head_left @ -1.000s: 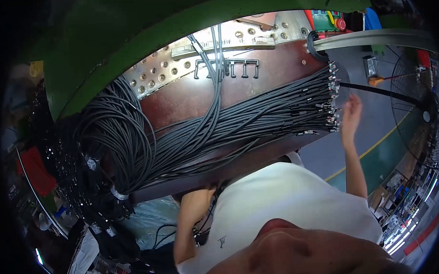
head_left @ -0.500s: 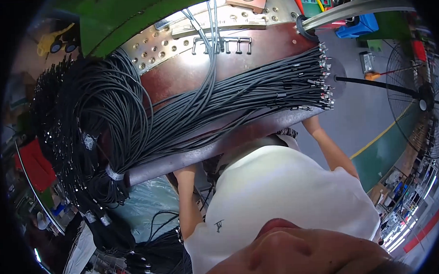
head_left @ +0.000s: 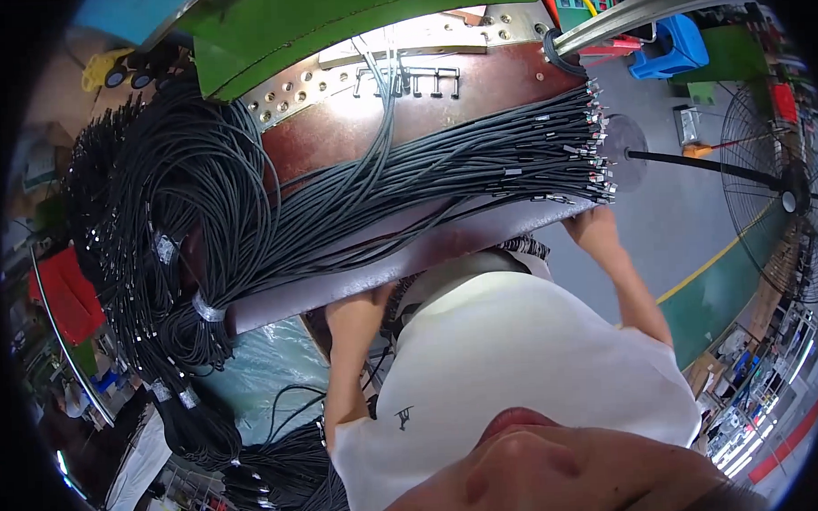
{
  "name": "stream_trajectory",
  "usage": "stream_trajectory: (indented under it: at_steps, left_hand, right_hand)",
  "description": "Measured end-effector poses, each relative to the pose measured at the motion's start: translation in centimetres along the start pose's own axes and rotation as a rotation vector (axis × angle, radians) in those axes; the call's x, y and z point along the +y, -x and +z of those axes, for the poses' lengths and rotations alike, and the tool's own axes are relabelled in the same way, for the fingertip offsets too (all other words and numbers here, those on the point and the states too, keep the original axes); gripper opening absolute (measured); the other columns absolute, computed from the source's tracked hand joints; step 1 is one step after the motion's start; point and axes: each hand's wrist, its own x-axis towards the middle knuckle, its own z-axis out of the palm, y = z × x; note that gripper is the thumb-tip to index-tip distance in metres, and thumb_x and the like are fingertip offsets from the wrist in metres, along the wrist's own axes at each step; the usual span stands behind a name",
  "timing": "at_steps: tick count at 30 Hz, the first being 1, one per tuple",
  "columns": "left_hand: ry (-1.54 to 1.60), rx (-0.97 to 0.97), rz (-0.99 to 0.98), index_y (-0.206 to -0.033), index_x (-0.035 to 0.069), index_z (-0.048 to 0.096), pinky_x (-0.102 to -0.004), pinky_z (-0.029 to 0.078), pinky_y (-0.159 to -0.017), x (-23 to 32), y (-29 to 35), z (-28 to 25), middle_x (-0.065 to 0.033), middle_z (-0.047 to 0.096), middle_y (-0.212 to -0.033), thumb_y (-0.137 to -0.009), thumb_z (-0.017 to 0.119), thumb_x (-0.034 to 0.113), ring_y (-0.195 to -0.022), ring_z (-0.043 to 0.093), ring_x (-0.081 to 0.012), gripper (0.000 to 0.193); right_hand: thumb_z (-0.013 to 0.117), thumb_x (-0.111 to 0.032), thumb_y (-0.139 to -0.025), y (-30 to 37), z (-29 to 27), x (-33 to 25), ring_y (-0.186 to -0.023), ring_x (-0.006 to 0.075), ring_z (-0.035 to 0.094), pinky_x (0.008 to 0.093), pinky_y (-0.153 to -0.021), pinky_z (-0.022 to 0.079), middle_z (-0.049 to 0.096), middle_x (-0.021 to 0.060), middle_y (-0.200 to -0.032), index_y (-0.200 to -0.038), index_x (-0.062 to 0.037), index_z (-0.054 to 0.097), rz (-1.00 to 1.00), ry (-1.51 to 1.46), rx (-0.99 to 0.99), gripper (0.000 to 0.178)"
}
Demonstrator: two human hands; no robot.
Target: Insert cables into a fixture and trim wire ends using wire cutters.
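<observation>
Both my hands are at the near edge of a reddish-brown work board (head_left: 311, 151). My left hand (head_left: 358, 304) meets that edge left of my body, its fingers hidden beneath the rim. My right hand (head_left: 594, 226) touches the underside near the board's right corner, and its fingertips are out of sight too. Across the board, above both hands, lies a wide bundle of black cables (head_left: 424, 169). Their small metal-tipped ends (head_left: 596, 150) line up at the right. On the left the cables loop into a thick coil, bound with a clear wrap (head_left: 207, 308).
A green machine part (head_left: 356, 28) overhangs the far side, behind a black pronged fixture (head_left: 412, 81). Thin grey cables rise toward it. To the right are a black fan (head_left: 785, 193) and a blue stool (head_left: 672, 48). More cable bundles (head_left: 282, 476) hang at lower left, by green plastic sheeting (head_left: 269, 368).
The whole view has shifted slightly. More of both hands shows at the board's near edge now, and both have come slightly farther up in the picture. The cables lie as before.
</observation>
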Motion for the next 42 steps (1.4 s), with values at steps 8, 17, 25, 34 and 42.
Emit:
stream_trajectory:
  at_steps: [8, 17, 25, 34, 42]
  left_hand:
    - [0.331, 0.175, 0.83, -0.129, -0.002, 0.041, -0.0429, 0.035, -0.101, 9.3, -7.4, -7.2, -0.0194, 0.042, -0.133, -0.069, 0.073, 0.026, -0.122, 0.041, -0.0367, 0.073]
    - [-0.167, 0.435, 0.629, -0.115, 0.002, 0.055, -0.0353, 0.046, -0.09, 6.2, -10.0, -6.5, -0.0134, 0.056, -0.117, -0.075, 0.066, 0.008, -0.108, 0.055, -0.0272, 0.042]
    - [0.184, 0.515, 0.661, -0.097, 0.0, 0.064, -0.0341, 0.051, -0.081, 6.6, -9.9, -9.5, -0.0138, 0.065, -0.094, -0.076, 0.06, -0.003, -0.091, 0.064, -0.027, 0.021]
    - [0.012, 0.631, 0.761, -0.094, -0.001, 0.064, -0.0339, 0.052, -0.073, 7.0, -8.8, -9.9, -0.0115, 0.065, -0.09, -0.077, 0.057, -0.002, -0.081, 0.064, -0.0269, 0.018]
    - [0.344, -0.557, 0.542, -0.126, -0.003, 0.043, -0.0232, 0.042, -0.054, 13.1, -12.1, -11.2, -0.0067, 0.059, -0.068, -0.081, 0.065, 0.017, -0.057, 0.053, -0.0116, 0.054]
  right_hand:
    - [0.059, -0.025, -0.084, -11.3, -14.7, -8.6, -0.073, 0.0239, 0.062, 0.0325, -0.066, 0.049, 0.062, 0.0102, -0.077, -0.082, -0.0032, 0.061, -0.624, -0.472, 0.338, 0.022]
    - [0.06, -0.022, -0.082, -15.9, -13.2, -7.0, -0.08, 0.0302, 0.058, 0.0348, -0.071, 0.046, 0.06, 0.0124, -0.087, -0.093, -0.0043, 0.06, -0.601, -0.23, 0.526, 0.021]
    - [0.064, -0.005, -0.078, -5.9, -20.8, 2.7, -0.083, 0.027, 0.062, 0.0334, -0.071, 0.049, 0.062, 0.0091, -0.092, -0.1, -0.0041, 0.063, -0.197, 0.134, 0.692, 0.022]
    - [0.057, -0.027, -0.08, -20.5, -11.8, -11.1, -0.08, 0.0238, 0.06, 0.0346, -0.07, 0.049, 0.063, 0.0072, -0.085, -0.087, -0.0085, 0.064, -0.867, 0.157, 0.567, 0.021]
    - [0.056, -0.028, -0.079, -24.4, -10.9, -10.6, -0.073, 0.0292, 0.061, 0.0396, -0.068, 0.049, 0.064, 0.0122, -0.083, -0.088, -0.0114, 0.066, -0.802, -0.015, 0.386, 0.022]
